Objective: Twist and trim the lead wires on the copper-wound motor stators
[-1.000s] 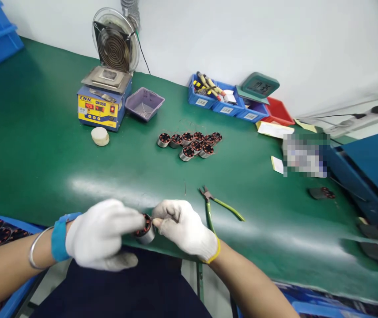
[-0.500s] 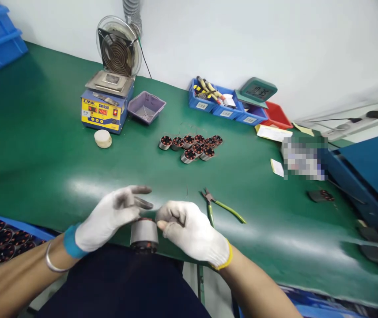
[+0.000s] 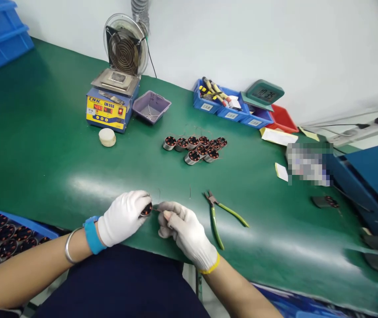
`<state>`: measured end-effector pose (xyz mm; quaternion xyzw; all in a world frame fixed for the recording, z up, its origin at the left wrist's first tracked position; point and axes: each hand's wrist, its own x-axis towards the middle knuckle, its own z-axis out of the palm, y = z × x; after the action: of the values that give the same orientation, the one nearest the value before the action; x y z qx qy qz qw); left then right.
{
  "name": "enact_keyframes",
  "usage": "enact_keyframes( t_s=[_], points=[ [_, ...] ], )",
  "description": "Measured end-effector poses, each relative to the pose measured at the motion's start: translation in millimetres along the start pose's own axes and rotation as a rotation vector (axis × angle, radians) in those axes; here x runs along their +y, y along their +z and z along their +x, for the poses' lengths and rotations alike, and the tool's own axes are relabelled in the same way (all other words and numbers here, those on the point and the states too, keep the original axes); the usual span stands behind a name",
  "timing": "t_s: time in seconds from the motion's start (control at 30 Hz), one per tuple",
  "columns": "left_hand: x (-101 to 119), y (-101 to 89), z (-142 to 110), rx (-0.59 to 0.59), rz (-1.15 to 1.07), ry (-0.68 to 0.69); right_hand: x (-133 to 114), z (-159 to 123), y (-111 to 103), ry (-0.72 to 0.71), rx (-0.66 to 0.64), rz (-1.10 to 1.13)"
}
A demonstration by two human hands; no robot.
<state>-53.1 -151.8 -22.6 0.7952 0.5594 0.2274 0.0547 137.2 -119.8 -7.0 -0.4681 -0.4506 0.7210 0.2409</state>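
My left hand [image 3: 122, 218], in a white glove, is closed around a motor stator [image 3: 147, 209] near the bench's front edge. The stator's end with copper windings faces right. Just beside it, my gloved right hand [image 3: 189, 232] pinches thin wire leads [image 3: 155, 210] that run out of that end. One fingertip of the right glove is bare. To the right lie green-handled cutting pliers [image 3: 213, 201], their handles spread. A short bit of wire [image 3: 190, 192] rests on the green mat between the pliers and my hands.
Several stators [image 3: 192, 157] stand grouped mid-bench. Behind them are blue tool bins [image 3: 206, 106] and a clock [image 3: 264, 92]. A solder pot [image 3: 106, 112], round pad [image 3: 107, 137] and purple tray [image 3: 152, 106] sit back left. A blue crate [image 3: 51, 231] of stators is lower left.
The stator has turned from upright to lying sideways, and my left hand has closed around it from fingers stretched out. My right hand now draws the wire leads to the right.
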Motion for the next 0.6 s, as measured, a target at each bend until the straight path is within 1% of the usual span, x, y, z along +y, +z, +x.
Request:
enact_keyframes(
  t_s=[0.03,0.07,0.13,0.17,0.23,0.27,0.33,0.37,0.4,0.47,0.5,0.6],
  points=[
    [-2,2.9,-1,-0.01,0.004,-0.028,8,-3,-3,-0.032,0.045,-0.018],
    [-5,4.5,-2,-0.011,0.008,-0.044,13,-7,-6,-0.079,0.109,-0.088],
    [-10,3.8,-4,-0.002,-0.002,-0.042,20,-16,-12,-0.22,0.254,-0.302],
    [-12,1.6,-6,0.012,-0.021,-0.035,19,-18,-15,-0.311,0.297,-0.415],
    [-15,-4.9,-10,0.051,-0.067,-0.045,13,-19,-19,-0.51,0.286,-0.625],
    [-15,-8.6,-12,0.07,-0.081,-0.071,7,-16,-20,-0.613,0.239,-0.713],
    [-14,-15.9,-15,0.074,-0.077,-0.172,-6,-6,-16,-0.777,0.08,-0.871],
    [-13,-19.0,-16,0.035,-0.072,-0.229,-13,-1,-13,-0.821,-0.024,-0.94],
    [-12,-21.8,-16,-0.021,-0.073,-0.28,-19,5,-8,-0.835,-0.132,-1.007],
    [-10,-25.8,-15,-0.138,-0.091,-0.339,-29,14,2,-0.78,-0.3,-1.155],
    [-10,-27.0,-14,-0.178,-0.102,-0.347,-33,17,8,-0.728,-0.339,-1.24],
    [-11,-28.9,-10,-0.216,-0.115,-0.348,-44,24,21,-0.609,-0.351,-1.471]
  ],
)
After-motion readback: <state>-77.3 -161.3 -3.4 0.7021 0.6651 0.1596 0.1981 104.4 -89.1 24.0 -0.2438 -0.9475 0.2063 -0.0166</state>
